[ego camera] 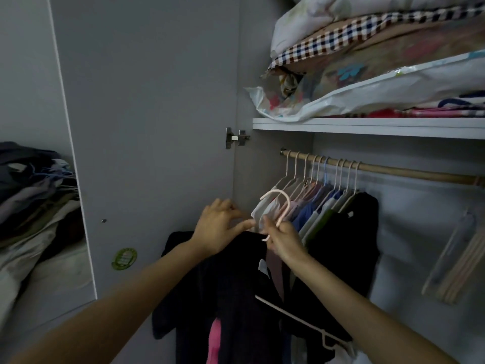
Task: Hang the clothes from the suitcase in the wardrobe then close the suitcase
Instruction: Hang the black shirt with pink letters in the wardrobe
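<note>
- The rail [393, 171] in the wardrobe carried a row of garments on hangers, bunched toward its left end; the right stretch of the rail was bare.
- The right hand [284, 240] held a pink hanger [282, 206] by the neck below its hook, fingers curled round it. The hook pointed up, below the rail and left of the hung row, not yet on the rail.
- A black top [236, 285] hung from that hanger, near and low in the scene.
- The left hand [219, 228] was at the top's left shoulder, thumb and fingers drawn together as if pinching the cloth; actual contact could not be confirmed.
- Judgement: this garment was mid-step, being dressed on the hanger and not yet hung.
- A heap of clothes [34, 195] with hangers in it lay far left, beyond the open door [147, 127]. Whether it awaited hanging could not be told.
- The suitcase was out of view, so what remained in it and whether it was shut could not be assessed. Closing it was taken as outstanding.
- Spare hangers [459, 269] hung at the right.
</note>
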